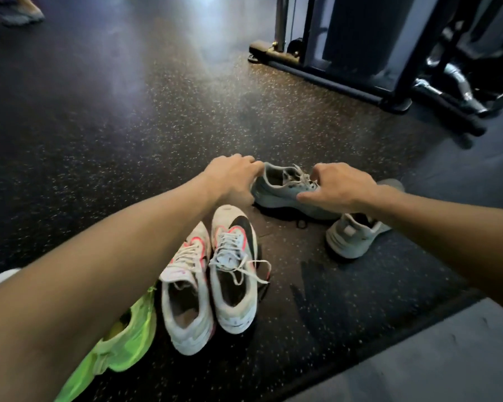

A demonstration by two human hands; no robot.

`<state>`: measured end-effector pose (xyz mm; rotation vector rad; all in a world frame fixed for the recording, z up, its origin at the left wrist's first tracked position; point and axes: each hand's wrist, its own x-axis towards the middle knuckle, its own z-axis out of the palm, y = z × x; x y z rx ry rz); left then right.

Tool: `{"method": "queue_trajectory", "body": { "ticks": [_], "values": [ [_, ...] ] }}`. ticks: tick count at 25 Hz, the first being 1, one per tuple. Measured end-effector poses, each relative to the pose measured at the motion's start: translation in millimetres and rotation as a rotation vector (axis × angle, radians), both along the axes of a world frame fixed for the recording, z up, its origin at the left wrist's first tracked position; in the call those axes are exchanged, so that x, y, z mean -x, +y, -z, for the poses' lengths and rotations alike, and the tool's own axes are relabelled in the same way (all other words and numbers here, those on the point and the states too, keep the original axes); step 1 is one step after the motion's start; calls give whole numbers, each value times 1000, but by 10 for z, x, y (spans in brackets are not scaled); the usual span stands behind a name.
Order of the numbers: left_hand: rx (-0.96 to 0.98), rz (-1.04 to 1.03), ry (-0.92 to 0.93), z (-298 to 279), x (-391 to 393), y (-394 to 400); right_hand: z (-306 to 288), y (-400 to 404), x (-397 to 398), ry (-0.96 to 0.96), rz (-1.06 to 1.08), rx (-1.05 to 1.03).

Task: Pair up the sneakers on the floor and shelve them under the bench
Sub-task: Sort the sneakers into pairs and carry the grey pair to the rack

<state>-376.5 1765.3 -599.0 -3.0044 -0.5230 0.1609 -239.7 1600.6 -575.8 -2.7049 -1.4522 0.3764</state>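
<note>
Both hands reach forward to one grey-green sneaker [282, 192] lying crosswise on the speckled rubber floor [128, 134]. The left hand [233, 175] curls its fingers over the heel collar, while the right hand [340, 184] pinches the shoe near the laces, thumb along its side and fingers bent over the tongue. Whether the shoe is lifted or resting on the floor cannot be told. Its matching grey-green mate [352, 236] sits just beside it, under the right forearm, heel toward the camera. Nearer the person, a white pair with pink and black trim [209, 282] stands side by side, toes pointing away, laces loose. A neon green sneaker [125, 340] lies partly hidden under the left forearm. A dark gym machine frame [360, 71] stands well apart at upper right.
</note>
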Motion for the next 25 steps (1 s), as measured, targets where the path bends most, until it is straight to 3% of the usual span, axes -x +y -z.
{"method": "queue_trajectory", "body": {
  "ticks": [6, 10, 16, 22, 25],
  "values": [
    [-210, 46, 153, 365, -614, 253, 421, -381, -488, -53, 162, 69],
    [-387, 281, 235, 567, -815, 343, 810, -572, -463, 25, 222, 117],
    [-520, 431, 242, 845, -862, 327, 1158, -605, -424, 54, 299, 24],
    [-354, 485, 121, 838, -755, 85, 1231, -638, -423, 110, 357, -64],
    [-182, 377, 91, 861, -772, -347, 1198, -718, -406, 133, 352, -65]
  ]
}}
